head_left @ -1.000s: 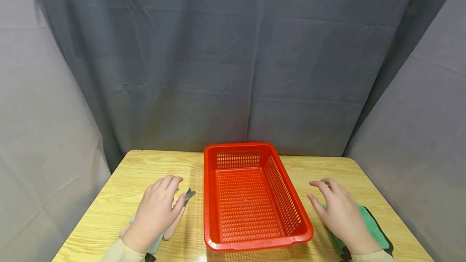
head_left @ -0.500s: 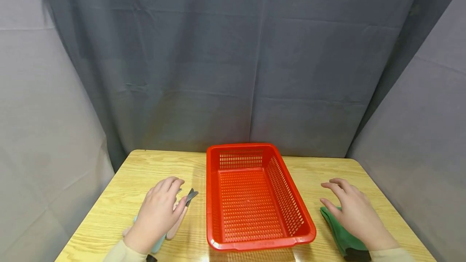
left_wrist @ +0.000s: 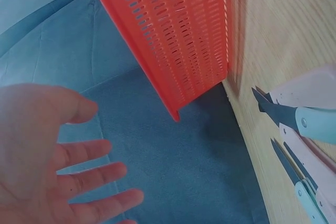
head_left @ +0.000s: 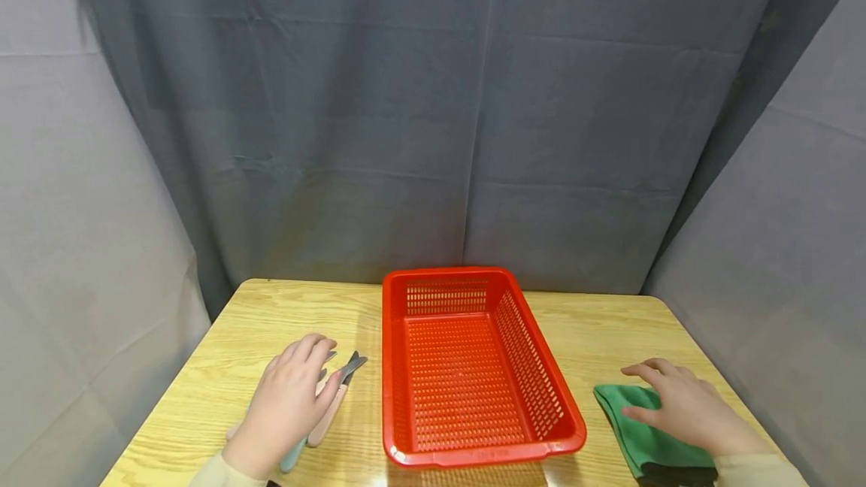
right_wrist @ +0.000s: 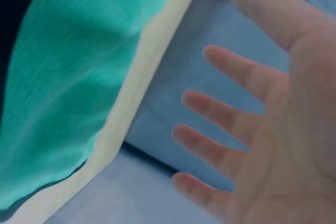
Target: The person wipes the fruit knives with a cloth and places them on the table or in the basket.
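Observation:
My left hand [head_left: 287,404] hovers over several knives [head_left: 330,415] on the left part of the table, its fingers loosely bent and holding nothing. Seen from the left wrist, the knives have dark blades and pink or light-blue handles [left_wrist: 315,124]; they lie together on the wood, apart from the spread fingers. On the other side, my right hand [head_left: 690,404] is over a folded green cloth [head_left: 643,442] with a black edge. Palm and spread fingers show bare in the right wrist view, with the cloth [right_wrist: 79,82] beside them. My left hand partly covers the knives in the head view.
A red plastic basket [head_left: 483,457] with perforated sides stands between my hands, with nothing inside it. The light wooden table [head_left: 595,322] has its far edge near a grey curtain [head_left: 379,134]. Pale cloth walls [head_left: 785,246] flank both sides.
My right hand has moved right and nearer to me, uncovering more of the green cloth. My left hand has barely shifted above the knives. The basket stays in place.

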The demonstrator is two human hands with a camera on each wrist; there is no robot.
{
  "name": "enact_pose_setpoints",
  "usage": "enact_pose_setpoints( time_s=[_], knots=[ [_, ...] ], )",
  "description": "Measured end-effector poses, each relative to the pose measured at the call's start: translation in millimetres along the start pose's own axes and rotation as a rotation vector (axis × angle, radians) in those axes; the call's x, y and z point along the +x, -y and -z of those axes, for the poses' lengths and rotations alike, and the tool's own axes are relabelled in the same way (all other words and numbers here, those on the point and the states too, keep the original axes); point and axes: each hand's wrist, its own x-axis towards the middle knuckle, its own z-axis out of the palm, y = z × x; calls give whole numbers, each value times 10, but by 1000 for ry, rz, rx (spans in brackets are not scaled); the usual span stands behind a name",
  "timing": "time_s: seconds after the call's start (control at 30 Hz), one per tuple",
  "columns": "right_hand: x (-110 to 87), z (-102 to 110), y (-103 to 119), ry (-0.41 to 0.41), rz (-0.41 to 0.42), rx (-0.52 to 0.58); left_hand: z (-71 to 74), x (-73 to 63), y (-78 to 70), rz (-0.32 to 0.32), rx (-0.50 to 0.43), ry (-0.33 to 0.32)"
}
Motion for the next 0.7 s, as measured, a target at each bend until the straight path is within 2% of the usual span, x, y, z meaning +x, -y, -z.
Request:
enact_pose_setpoints(
  time_s=[0.07,0.27,0.57,0.7],
  knots=[
    [10,-16,-56,58,-3,8,3,-5,-2,5,1,4],
    [33,-107,-173,162,7,27,6,-10,-12,8,-1,11],
    [70,-202,-229,197,27,20,-16,-30,-5,-8,-5,2],
    [105,-236,-235,257,12,40,-19,-39,-14,-7,-8,6]
  ],
)
